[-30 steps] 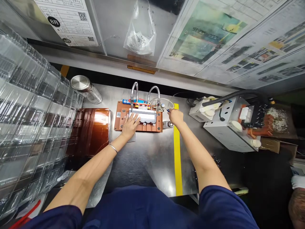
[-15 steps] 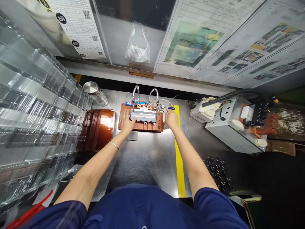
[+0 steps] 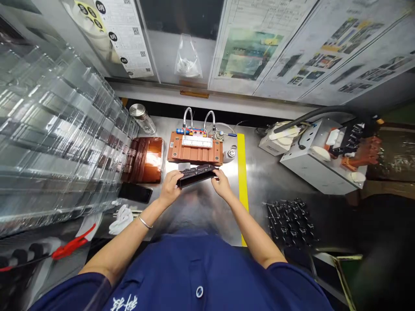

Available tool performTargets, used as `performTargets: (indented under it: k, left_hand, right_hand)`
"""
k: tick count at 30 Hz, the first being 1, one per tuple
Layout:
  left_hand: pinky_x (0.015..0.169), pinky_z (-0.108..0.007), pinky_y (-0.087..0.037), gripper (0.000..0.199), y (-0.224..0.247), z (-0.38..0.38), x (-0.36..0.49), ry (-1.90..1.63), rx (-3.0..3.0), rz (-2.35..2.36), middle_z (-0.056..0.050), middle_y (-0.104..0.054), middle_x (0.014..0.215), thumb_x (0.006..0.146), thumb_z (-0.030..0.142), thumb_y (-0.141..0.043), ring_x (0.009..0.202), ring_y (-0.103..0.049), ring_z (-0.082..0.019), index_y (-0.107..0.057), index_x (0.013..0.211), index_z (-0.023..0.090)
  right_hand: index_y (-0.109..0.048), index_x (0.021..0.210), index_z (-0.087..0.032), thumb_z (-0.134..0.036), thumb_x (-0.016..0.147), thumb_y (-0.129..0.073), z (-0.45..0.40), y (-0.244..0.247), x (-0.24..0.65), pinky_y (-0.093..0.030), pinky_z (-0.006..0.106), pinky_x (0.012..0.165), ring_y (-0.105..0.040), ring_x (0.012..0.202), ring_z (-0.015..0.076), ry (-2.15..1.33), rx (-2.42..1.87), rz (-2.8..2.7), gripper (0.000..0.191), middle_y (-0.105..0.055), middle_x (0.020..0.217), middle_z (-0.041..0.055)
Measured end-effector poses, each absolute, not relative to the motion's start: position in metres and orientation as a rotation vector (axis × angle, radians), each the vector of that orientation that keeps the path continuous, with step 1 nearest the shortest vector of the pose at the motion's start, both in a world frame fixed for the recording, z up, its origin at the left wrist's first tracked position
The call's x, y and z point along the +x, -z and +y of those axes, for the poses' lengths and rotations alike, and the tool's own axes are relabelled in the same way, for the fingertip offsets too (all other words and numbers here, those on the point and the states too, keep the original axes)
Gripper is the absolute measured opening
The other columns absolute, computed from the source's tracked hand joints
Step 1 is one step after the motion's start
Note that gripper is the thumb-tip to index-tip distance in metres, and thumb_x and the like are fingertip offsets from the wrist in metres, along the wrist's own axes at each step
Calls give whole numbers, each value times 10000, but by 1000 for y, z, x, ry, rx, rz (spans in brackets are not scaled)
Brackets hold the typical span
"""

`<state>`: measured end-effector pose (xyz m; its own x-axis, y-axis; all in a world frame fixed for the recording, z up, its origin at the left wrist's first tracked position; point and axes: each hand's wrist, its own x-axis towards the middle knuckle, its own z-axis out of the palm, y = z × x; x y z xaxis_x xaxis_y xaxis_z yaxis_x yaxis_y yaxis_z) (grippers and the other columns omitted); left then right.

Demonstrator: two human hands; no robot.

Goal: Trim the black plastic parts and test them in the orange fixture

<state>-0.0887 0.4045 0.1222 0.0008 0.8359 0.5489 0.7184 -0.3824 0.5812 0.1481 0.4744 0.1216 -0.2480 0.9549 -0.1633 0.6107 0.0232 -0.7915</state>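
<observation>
A long dark part (image 3: 197,174) is held level between my two hands, just in front of the brown fixture. My left hand (image 3: 170,188) grips its left end, and my right hand (image 3: 221,183) pinches its right end. Behind it, the brown fixture (image 3: 194,154) lies on the metal table and bears a white strip (image 3: 197,141) with dark marks. Two curved metal tubes (image 3: 210,115) rise at the fixture's back edge. A small metal-topped container (image 3: 231,154) stands at its right side.
Stacked clear plastic trays (image 3: 74,142) rise at the left, beside a wrapped brown stack (image 3: 147,160), a phone (image 3: 135,192) and a glass jar (image 3: 142,119). At right are a yellow strip (image 3: 242,185), black parts (image 3: 290,222) and a grey machine (image 3: 320,160).
The part has come off the fixture towards me, uncovering the white strip. My right hand has left the fixture's right side and now holds the part with my left. The view has shifted.
</observation>
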Motion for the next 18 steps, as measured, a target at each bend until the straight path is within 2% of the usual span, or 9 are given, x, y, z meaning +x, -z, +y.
performTargets:
  k: [2,4,7,10,12,14,16,18]
  left_hand:
    - [987,-422,-488,371,-136,391,-86,-1406,2246,1591,-97,-639,1086,812,50,-487,1157,-572,-212,-530,1144,211]
    - [1015,-430,-475,386,-146,384,-82,-1430,2326,1574,-92,-638,1124,825,39,-474,1190,-558,-202,-516,1161,222]
    - [1006,-421,-485,407,-156,378,-80,-1457,2445,1532,-91,-645,1156,836,34,-457,1214,-543,-191,-488,1193,226]
    - [953,-395,-522,434,-172,369,-89,-1418,2493,1578,-82,-667,1124,830,24,-441,1194,-560,-186,-463,1208,236]
    - [931,-398,-532,440,-192,361,-107,-1356,2492,1708,-71,-674,1107,826,43,-452,1158,-587,-193,-457,1212,255]
    - [926,-428,-532,464,-221,349,-133,-1352,2486,1887,-74,-664,1114,804,88,-520,1124,-607,-222,-457,1227,267]
    - [922,-475,-523,568,-255,332,-167,-1461,2459,2147,-80,-636,1154,733,137,-639,1096,-609,-267,-458,1252,279]
    - [988,-562,-447,676,-289,311,-200,-1630,2224,2534,-56,-580,1239,666,194,-725,1149,-557,-319,-455,1272,325]
  right_hand:
    - [-603,1077,-131,-155,767,-413,456,-134,135,-483,226,684,-598,768,148,-1080,-1769,-2008,365,-648,875,82]
    - [-591,1031,-134,-183,803,-428,433,-150,113,-441,223,628,-582,665,151,-1085,-1830,-2161,285,-651,763,62]
    - [-554,1057,-145,-211,837,-460,394,-179,84,-426,209,612,-601,651,139,-1326,-1446,-2308,248,-674,788,52]
    - [-485,1224,-142,-245,837,-522,378,-205,78,-476,201,644,-631,665,116,-1831,-874,-2192,402,-688,826,32]
    - [-473,1298,-140,-287,849,-541,396,-215,87,-513,217,689,-652,703,111,-1998,-677,-2107,477,-693,890,42]
    - [-538,1277,-151,-315,880,-521,437,-218,103,-525,226,732,-657,741,104,-1799,-855,-2169,430,-691,921,43]
    - [-627,1174,-159,-297,910,-486,495,-217,122,-507,219,799,-649,827,103,-1191,-1368,-2256,330,-684,941,42]
    - [-630,1174,-91,-224,943,-403,554,-212,141,-448,302,935,-595,1069,180,-896,-1594,-2213,350,-649,1060,130]
